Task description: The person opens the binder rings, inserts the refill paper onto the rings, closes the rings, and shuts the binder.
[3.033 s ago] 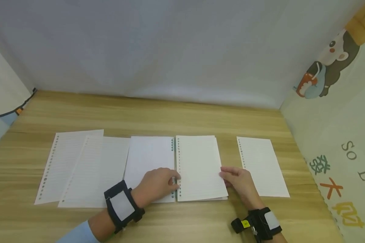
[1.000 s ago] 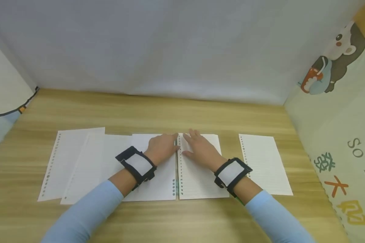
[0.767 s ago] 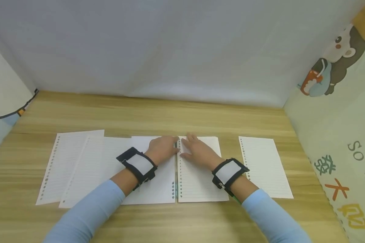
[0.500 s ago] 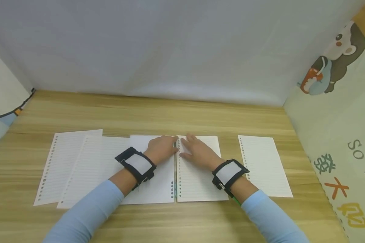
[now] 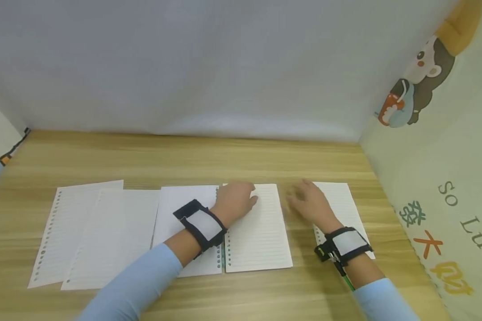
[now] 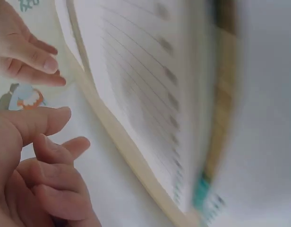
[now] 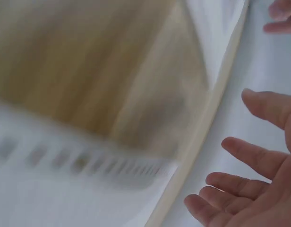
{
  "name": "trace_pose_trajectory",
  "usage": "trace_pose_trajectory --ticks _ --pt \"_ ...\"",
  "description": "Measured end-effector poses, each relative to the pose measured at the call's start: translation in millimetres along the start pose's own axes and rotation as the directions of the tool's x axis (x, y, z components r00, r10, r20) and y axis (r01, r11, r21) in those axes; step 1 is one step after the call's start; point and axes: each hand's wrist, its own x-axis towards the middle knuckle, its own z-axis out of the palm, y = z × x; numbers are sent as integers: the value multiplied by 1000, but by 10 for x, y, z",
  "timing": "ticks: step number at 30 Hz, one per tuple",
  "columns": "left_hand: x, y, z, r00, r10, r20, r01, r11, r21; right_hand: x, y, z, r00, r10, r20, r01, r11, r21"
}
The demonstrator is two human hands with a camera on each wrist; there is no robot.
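Observation:
An open loose-leaf notebook lies in the middle of the table in the head view, with a plain white left page (image 5: 184, 196) and a stack of lined, hole-punched sheets (image 5: 261, 240) on its right. A greenish strip (image 6: 201, 191) shows along the spine in the left wrist view. My left hand (image 5: 234, 203) hovers over the spine and upper left of the stack, fingers loosely bent around nothing. My right hand (image 5: 311, 205), fingers spread and holding nothing, is above the gap between the stack and a loose lined sheet (image 5: 341, 205), partly covering that sheet.
Two overlapping loose lined sheets (image 5: 108, 240) lie left of the notebook, holes along their left edges. The wooden table (image 5: 184, 156) meets a pale backdrop (image 5: 193, 71) behind. A wall with a cartoon print (image 5: 417, 84) stands at the right.
From pressing near the notebook's top by the spine, my right hand has moved right toward the loose sheet. My left hand has shifted slightly right over the stack. Earlier, the stack's uneven edges were lined up.

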Motion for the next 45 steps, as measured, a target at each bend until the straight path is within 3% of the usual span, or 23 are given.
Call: trace_pose_trajectory --ticks 7,11,16,23,41,45 --pt "197 490 121 991 112 73 -107 992 -65 -289 615 -275 976 156 -150 -166 984 -57" --pt "286 710 255 984 158 85 -152 986 -72 -422 801 -367 950 250 -186 -263 964 -49" --pt "363 907 431 966 227 121 -230 973 3 -511 951 -409 920 342 -191 -355 934 -37" --pt "387 988 554 960 241 141 -248 968 35 -551 1089 -382 894 427 -139 -429 903 16" --pt "396 1056 621 952 256 168 -266 963 39 -545 1070 -378 875 462 -142 -446 885 134" --pt "390 1043 626 951 255 175 -257 966 -15 -544 1076 -373 876 460 -144 -444 886 134"
